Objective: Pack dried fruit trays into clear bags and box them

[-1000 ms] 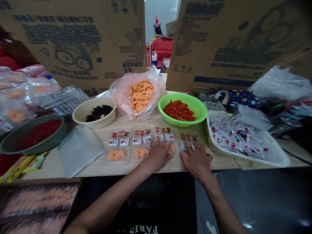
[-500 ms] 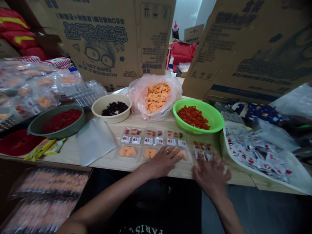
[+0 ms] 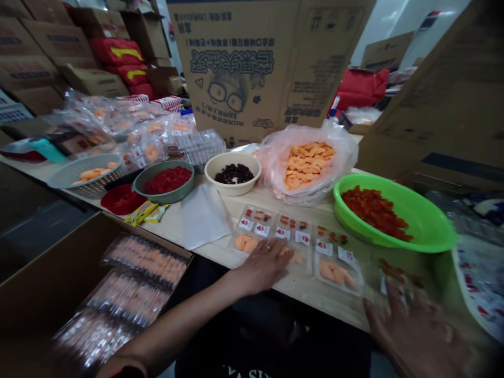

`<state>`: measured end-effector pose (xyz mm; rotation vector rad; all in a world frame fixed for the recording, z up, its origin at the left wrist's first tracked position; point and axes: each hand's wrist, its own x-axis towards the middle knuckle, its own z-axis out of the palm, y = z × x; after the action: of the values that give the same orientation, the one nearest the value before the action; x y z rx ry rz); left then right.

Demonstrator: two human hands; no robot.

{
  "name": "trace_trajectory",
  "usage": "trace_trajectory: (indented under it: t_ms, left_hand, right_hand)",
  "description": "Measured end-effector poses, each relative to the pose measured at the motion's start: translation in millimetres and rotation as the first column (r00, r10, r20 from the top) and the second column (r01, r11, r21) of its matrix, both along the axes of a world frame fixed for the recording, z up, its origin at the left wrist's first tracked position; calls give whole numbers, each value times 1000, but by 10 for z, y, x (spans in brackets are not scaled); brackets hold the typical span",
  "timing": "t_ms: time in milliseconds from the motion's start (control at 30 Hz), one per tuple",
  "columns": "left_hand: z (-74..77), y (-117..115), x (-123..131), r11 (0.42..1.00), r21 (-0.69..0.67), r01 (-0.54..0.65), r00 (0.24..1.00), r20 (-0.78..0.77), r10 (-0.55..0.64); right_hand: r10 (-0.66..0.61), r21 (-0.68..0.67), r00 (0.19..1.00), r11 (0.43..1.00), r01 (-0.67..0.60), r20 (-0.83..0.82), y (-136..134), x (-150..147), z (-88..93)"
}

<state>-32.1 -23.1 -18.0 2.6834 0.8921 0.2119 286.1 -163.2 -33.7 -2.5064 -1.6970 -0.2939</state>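
1. Clear trays (image 3: 254,227), four in a row, lie on the pale tabletop (image 3: 173,226) before us. Our view has swung left since half a second ago, so the carton (image 3: 66,273) of shiny wrapped packs (image 3: 144,262) shows more fully.
2. Our left hand (image 3: 263,265) has shifted leftward along the row, now palm down over the near part of the second tray (image 3: 292,235), fingers slightly apart, clamped on nothing we can see. That uncovers the third tray (image 3: 336,258), which we judge filled.
3. Our right hand (image 3: 417,325), blurred, is splayed over the fourth tray (image 3: 399,275); we cannot tell whether it touches, or what the covered compartment holds.
4. Leftmost among the materials, we see a perforated plastic basket (image 3: 100,185), a grey-green bowl (image 3: 167,198) of rough red pieces, and a cream bowl (image 3: 232,190) of dark lumps.
5. Mid-table, a crinkled, translucent bag (image 3: 273,163) gapes around curved orange pieces (image 3: 309,165); the trays are thin and glossy.
6. At right, a smooth green bowl (image 3: 429,226) holds chunky amber-red bits, beside a white tub (image 3: 462,286) of flat sachets.
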Motion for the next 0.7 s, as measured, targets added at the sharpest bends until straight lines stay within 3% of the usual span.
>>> trace_trajectory:
  t_ms: [100, 167, 300, 400, 500, 567, 633, 700]
  left_hand:
    - [71, 126, -406, 990, -1, -142, 989, -40, 142]
    - [43, 196, -603, 977, -17, -211, 972, -106, 208]
    - [-155, 131, -547, 960, -28, -277, 953, -133, 271]
    - [-300, -48, -289, 943, -38, -330, 941, -97, 325]
    - [-305, -165, -181, 940, -88, -330, 944, -45, 327]
    - [-212, -163, -298, 953, -120, -277, 957, 50, 285]
    - [-87, -92, -579, 950, -132, -284, 938, 167, 303]
    - [5, 45, -974, 882, -127, -454, 854, 220, 472]
  right_hand:
    - [164, 5, 986, 986, -164, -12, 272, -471, 120]
    - [295, -15, 954, 955, -296, -45, 590, -897, 190]
    - [427, -30, 901, 902, -430, -70, 1390, -1527, 176]
    - [464, -85, 884, 880, -467, -49, 1833, -1599, 20]
    - [460, -121, 888, 882, -456, 2, 2015, -1465, -145]
    - [439, -106, 898, 895, -434, 33, 2043, -1407, -185]
    - [442, -76, 897, 895, -439, 28, 2040, -1460, -160]
    - [511, -44, 859, 858, -513, -38, 2033, -1647, -94]
